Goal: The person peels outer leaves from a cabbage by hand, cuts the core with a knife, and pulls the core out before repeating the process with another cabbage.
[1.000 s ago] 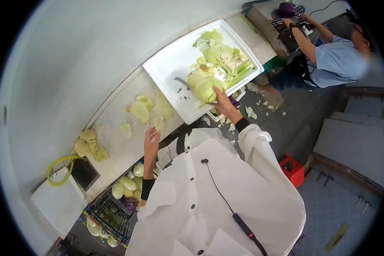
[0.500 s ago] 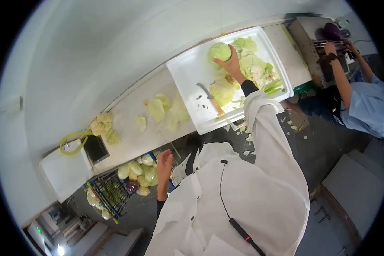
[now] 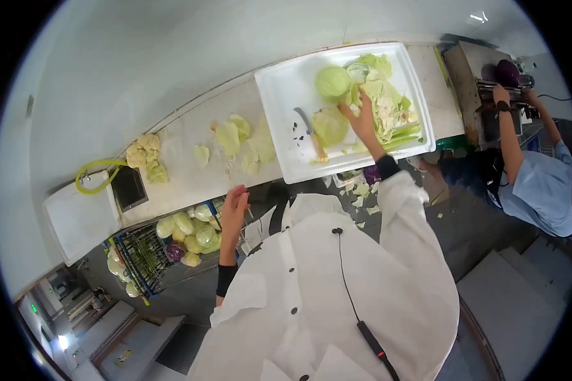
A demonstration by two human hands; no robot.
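Note:
In the white tray [image 3: 279,149], a round green cabbage [image 3: 332,81] lies near the back edge. Just to its right, my right hand [image 3: 364,119] is open with fingers apart, holding nothing. A second pale cabbage or leafy piece [image 3: 330,128] sits in front, close to my fingertips. Left of that lies a knife with a curved blade and wooden handle [image 3: 318,147]. Torn leaves and trimmings [image 3: 384,105] fill the tray's right side, with green stalks [image 3: 405,133] at the front corner. My left hand [image 3: 235,206] hangs at the counter's front edge, fingers extended, nothing in it.
Loose leaves [image 3: 229,136] and cauliflower [image 3: 143,150] lie on the counter [image 3: 178,184]. A yellow hose [image 3: 86,184] is by the sink at left. A cart [image 3: 140,260] of wrapped vegetables stands below. At right a co-worker [image 3: 540,190] works at another station; scraps [image 3: 361,190] litter the floor.
My right hand has let go of the cabbage and drawn back toward me, with its fingers spread. The cabbage now rests in the tray. My left hand still holds nothing.

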